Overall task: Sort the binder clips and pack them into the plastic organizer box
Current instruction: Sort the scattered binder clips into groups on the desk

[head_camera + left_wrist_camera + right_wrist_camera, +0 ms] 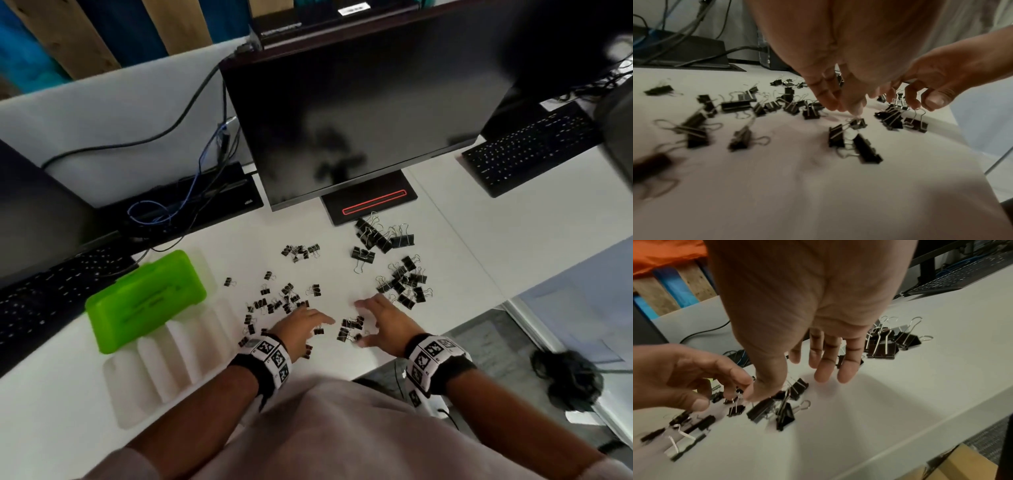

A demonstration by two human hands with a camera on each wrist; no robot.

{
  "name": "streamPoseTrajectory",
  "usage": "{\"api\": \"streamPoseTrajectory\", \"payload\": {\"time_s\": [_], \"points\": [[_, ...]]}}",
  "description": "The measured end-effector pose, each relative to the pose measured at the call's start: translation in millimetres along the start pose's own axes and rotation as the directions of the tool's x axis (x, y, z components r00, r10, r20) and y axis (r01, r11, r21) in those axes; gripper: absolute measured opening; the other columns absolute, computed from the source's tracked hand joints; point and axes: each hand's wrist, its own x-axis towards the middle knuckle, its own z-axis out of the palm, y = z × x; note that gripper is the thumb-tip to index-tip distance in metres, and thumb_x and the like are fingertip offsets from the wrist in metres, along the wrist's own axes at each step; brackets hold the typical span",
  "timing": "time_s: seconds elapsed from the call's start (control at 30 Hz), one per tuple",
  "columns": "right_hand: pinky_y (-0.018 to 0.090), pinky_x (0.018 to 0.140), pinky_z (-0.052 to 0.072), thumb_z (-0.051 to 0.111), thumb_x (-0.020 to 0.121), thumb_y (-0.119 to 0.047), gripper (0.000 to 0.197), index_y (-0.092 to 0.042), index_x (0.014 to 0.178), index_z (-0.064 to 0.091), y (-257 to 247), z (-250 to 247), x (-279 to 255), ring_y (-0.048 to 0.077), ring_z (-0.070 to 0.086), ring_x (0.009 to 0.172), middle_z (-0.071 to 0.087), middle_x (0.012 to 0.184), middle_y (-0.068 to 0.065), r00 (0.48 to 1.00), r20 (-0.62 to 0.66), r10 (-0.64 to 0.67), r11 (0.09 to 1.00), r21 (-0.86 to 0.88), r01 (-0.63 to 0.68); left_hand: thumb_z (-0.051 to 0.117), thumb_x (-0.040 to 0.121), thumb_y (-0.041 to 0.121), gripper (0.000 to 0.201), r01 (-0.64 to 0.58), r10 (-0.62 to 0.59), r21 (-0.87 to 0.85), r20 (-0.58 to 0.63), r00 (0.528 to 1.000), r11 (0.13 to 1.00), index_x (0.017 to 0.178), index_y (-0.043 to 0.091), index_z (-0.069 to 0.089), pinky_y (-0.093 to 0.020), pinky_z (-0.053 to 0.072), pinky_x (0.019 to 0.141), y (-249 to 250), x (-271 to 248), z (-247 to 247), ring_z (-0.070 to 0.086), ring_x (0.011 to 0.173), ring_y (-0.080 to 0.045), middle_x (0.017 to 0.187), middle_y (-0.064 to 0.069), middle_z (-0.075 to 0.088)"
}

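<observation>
Black binder clips lie sorted in loose groups on the white desk: small ones [274,301], medium ones [404,281] and large ones [380,236]. A little cluster [351,329] sits between my two hands. My left hand [308,323] hovers over it with fingers drooping, the thumb tip [856,108] touching one clip's wire handle [858,122]. My right hand [380,318] is spread like a claw, thumb [758,392] down among the clips [760,410]. The clear organizer box [164,356] lies at the left, its green lid [144,301] open.
A monitor [359,120] on its stand [370,198] rises behind the clips. Keyboards lie at the far left [51,291] and far right [527,147]. Cables and a black box [191,202] sit at the back left. The desk edge [428,342] runs just right of my right hand.
</observation>
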Motion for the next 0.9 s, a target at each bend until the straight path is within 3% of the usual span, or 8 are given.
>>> {"api": "streamPoseTrajectory", "payload": {"time_s": [0.07, 0.17, 0.3, 0.37, 0.47, 0.57, 0.73, 0.9], "points": [[0.034, 0.091, 0.047, 0.076, 0.074, -0.032, 0.081, -0.029, 0.141, 0.031, -1.7, 4.6, 6.9, 0.013, 0.048, 0.098, 0.033, 0.123, -0.007, 0.998, 0.060, -0.025, 1.000, -0.001, 0.025, 0.034, 0.070, -0.025, 0.078, -0.007, 0.008, 0.038, -0.003, 1.000, 0.999, 0.123, 0.029, 0.054, -0.030, 0.035, 0.108, -9.8, -4.9, -0.4, 0.038, 0.127, -0.012, 0.132, 0.008, 0.052], [0.032, 0.092, 0.045, 0.073, 0.078, -0.023, 0.067, -0.024, 0.137, 0.040, -4.8, 8.5, 18.4, 0.014, 0.050, 0.096, 0.044, 0.119, -0.001, 0.997, 0.054, -0.057, 0.998, -0.028, 0.058, 0.034, 0.068, -0.025, 0.083, 0.004, -0.003, 0.033, -0.035, 0.999, 0.999, 0.121, 0.035, 0.054, -0.030, 0.037, 0.107, -24.3, -13.0, -1.6, 0.039, 0.127, -0.008, 0.134, 0.013, 0.049], [0.037, 0.092, 0.048, 0.067, 0.082, -0.035, 0.050, -0.026, 0.128, 0.050, -9.4, 5.8, 26.7, 0.017, 0.055, 0.103, 0.052, 0.118, -0.003, 0.997, 0.042, -0.067, 0.993, -0.091, 0.070, 0.049, 0.079, -0.017, 0.077, -0.062, 0.059, 0.043, 0.055, 0.997, 0.997, 0.131, 0.038, 0.043, -0.021, 0.035, 0.108, -38.0, -18.4, 0.6, 0.032, 0.132, -0.002, 0.143, 0.017, 0.038], [0.036, 0.092, 0.045, 0.062, 0.084, -0.039, 0.039, -0.028, 0.121, 0.055, -14.9, 3.5, 27.2, 0.018, 0.055, 0.104, 0.056, 0.117, -0.005, 0.985, -0.037, -0.167, 0.959, -0.236, 0.154, 0.058, 0.080, -0.009, 0.073, -0.060, 0.056, 0.053, 0.071, 0.996, 0.997, 0.134, 0.038, 0.041, -0.019, 0.033, 0.107, -41.0, -15.3, 1.3, 0.033, 0.131, -0.002, 0.144, 0.016, 0.037], [0.036, 0.081, 0.047, 0.055, 0.087, -0.031, 0.017, -0.029, 0.102, 0.063, -26.8, 6.4, 25.6, 0.019, 0.056, 0.092, 0.062, 0.099, -0.006, 0.902, -0.075, -0.426, 0.846, -0.386, 0.368, 0.063, 0.082, 0.005, 0.062, -0.039, 0.033, 0.107, 0.058, 0.998, 0.993, 0.131, 0.039, 0.044, -0.017, 0.034, 0.100, -38.7, -8.8, 3.6, 0.043, 0.124, -0.006, 0.138, 0.014, 0.045], [0.036, 0.070, 0.050, 0.049, 0.090, -0.028, 0.016, -0.028, 0.095, 0.064, -39.1, 17.1, 24.4, 0.020, 0.059, 0.081, 0.063, 0.088, -0.006, 0.782, 0.069, -0.619, 0.688, -0.431, 0.583, 0.059, 0.085, 0.009, 0.049, -0.019, 0.022, 0.170, -0.015, 1.000, 0.985, 0.124, 0.037, 0.050, -0.024, 0.042, 0.091, -35.6, -5.8, 3.1, 0.052, 0.114, -0.011, 0.127, 0.011, 0.052], [0.033, 0.081, 0.051, 0.062, 0.083, -0.018, 0.033, -0.026, 0.115, 0.059, -53.0, 39.7, 27.7, 0.020, 0.059, 0.093, 0.063, 0.111, -0.004, 0.668, 0.266, -0.695, 0.528, -0.442, 0.725, 0.055, 0.086, 0.006, 0.028, -0.013, 0.033, 0.213, -0.090, 0.995, 0.977, 0.110, 0.019, 0.060, -0.034, 0.049, 0.083, -40.4, -5.7, -1.8, 0.057, 0.103, -0.021, 0.117, -0.001, 0.054], [0.028, 0.082, 0.052, 0.064, 0.080, -0.017, 0.041, -0.025, 0.120, 0.057, -56.9, 53.2, 34.5, 0.016, 0.061, 0.096, 0.061, 0.120, -0.007, 0.632, 0.358, -0.688, 0.417, -0.518, 0.747, 0.063, 0.082, 0.005, 0.021, 0.038, -0.016, 0.156, -0.140, 0.990, 0.987, 0.101, 0.015, 0.061, -0.032, 0.048, 0.083, -55.6, -11.8, -4.3, 0.057, 0.094, -0.018, 0.110, -0.001, 0.054]]}}
